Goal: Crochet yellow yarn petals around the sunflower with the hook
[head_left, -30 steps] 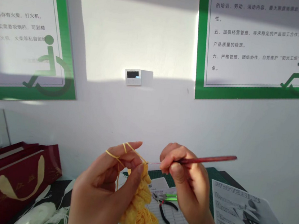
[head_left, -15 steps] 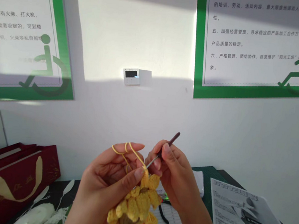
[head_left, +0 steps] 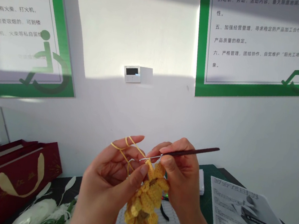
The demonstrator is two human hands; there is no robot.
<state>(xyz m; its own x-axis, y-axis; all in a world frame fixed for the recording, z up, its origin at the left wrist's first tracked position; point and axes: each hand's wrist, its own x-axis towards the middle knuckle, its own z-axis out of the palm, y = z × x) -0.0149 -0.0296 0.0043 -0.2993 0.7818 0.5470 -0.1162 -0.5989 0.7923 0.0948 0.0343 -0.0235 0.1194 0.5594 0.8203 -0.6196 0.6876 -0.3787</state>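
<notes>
My left hand (head_left: 115,180) pinches the top edge of a yellow crocheted piece (head_left: 150,195) with ruffled, petal-like lobes. Yellow yarn (head_left: 124,149) loops around its raised index finger and runs down to the stitches. Between the thumb and fingers of my right hand (head_left: 182,170) is a crochet hook (head_left: 193,152) with a dark brown handle. Its thin metal shaft lies nearly level, with the tip at the top of the piece, close to my left thumb. The crocheted piece hangs down below both hands.
Dark red gift bags (head_left: 18,179) stand at the left, beside white yarn (head_left: 37,212) and some green strands. Printed sheets (head_left: 256,219) lie on a green cutting mat (head_left: 207,206) at the right. Something with a black handle (head_left: 164,213) rests on paper below my hands.
The hook has swung from a steep slant to nearly level, its handle end now pointing right. The crocheted piece has shifted slightly right. My left hand keeps its pinch and the yarn loops.
</notes>
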